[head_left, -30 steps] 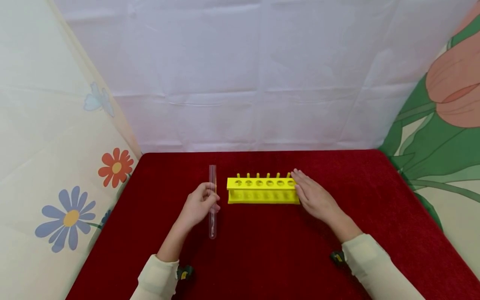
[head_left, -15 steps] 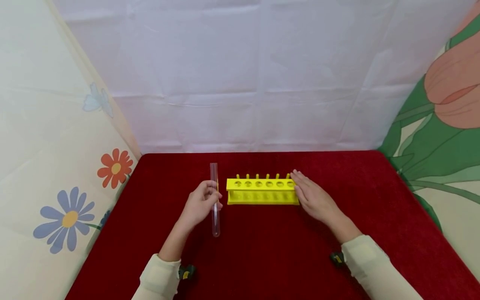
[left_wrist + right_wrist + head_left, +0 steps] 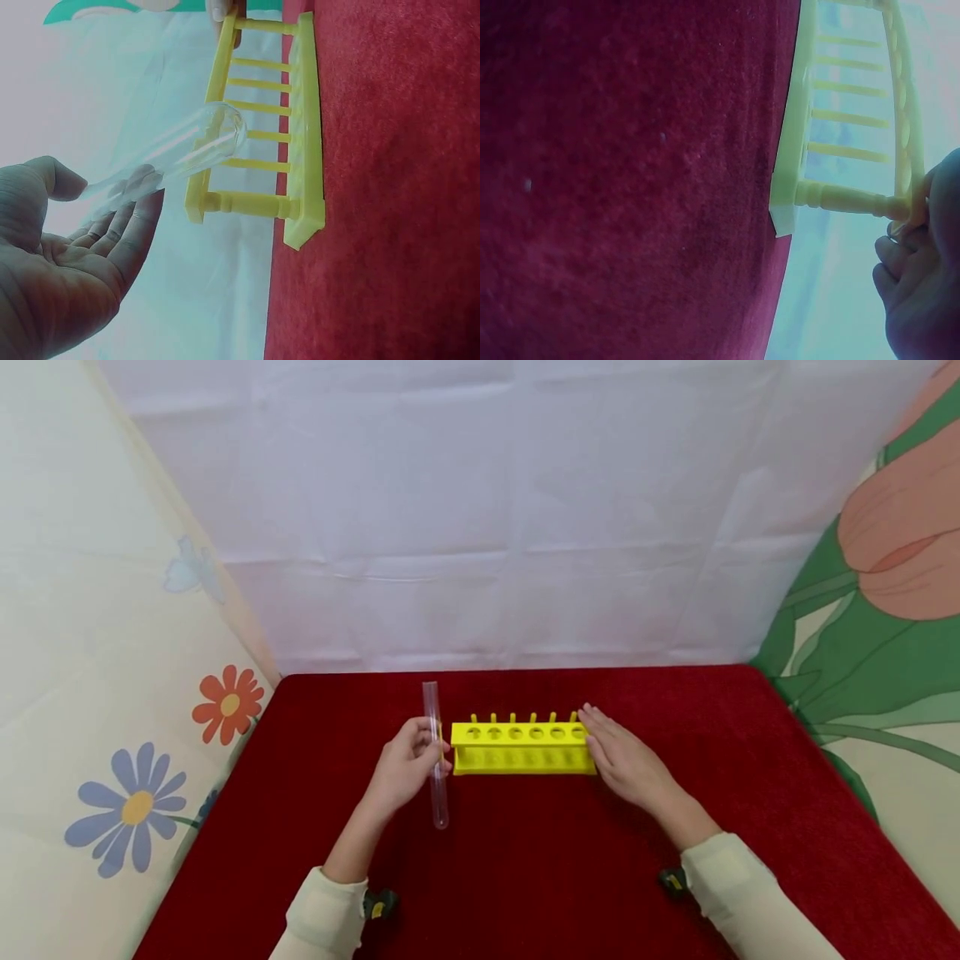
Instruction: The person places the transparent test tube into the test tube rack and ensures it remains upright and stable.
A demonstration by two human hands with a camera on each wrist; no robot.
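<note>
My left hand pinches a clear test tube between thumb and fingers. The tube is tilted, its rounded end low and toward me in the head view. In the left wrist view, the rounded end of the test tube overlaps a yellow test tube rack. The rack stands upright on the table, a row of holes in its top board and pegs along the back. My right hand rests against the rack's right end, fingers extended; in the right wrist view its fingers touch the top board's corner.
A dark red cloth covers the table. Behind it hangs a creased white sheet, with flower-printed panels at the sides. Small dark devices sit at both wrists.
My left hand has shifted slightly right with the test tube, closer to the rack's left end, and the tube leans a little more. The right hand and the rack stay together.
</note>
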